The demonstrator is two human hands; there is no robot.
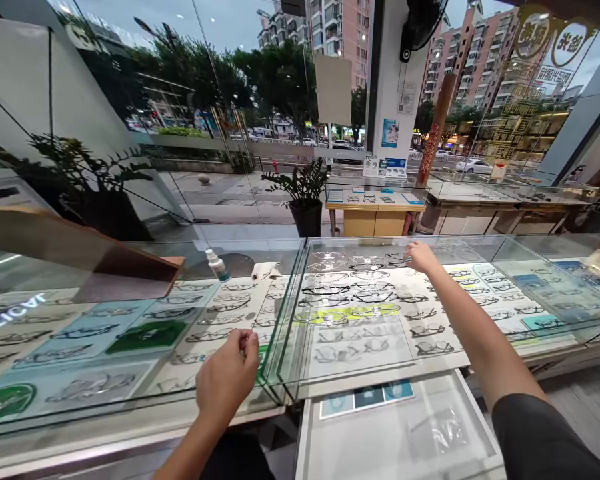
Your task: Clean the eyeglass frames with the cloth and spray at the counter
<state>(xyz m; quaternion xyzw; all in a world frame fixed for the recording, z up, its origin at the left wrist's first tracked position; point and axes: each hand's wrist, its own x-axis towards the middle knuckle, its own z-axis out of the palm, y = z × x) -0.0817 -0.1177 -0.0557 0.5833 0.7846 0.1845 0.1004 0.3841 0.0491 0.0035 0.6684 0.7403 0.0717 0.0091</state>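
My right hand [420, 255] reaches far forward into the pulled-out display tray [380, 370] and pinches a pair of glasses [399, 260] in its back row. Rows of eyeglass frames [370, 297] fill that tray under the glass counter top. My left hand [229, 380] hovers over the left glass counter [130, 347] with its fingers curled together; what they hold, if anything, is too small to make out. More glasses lie under that glass.
A small spray bottle [217, 265] and a white cloth [264, 270] rest on the left counter. An open drawer [405, 433] with plastic bags sits below the tray. A potted plant [304, 193] and further display cases [375, 200] stand behind.
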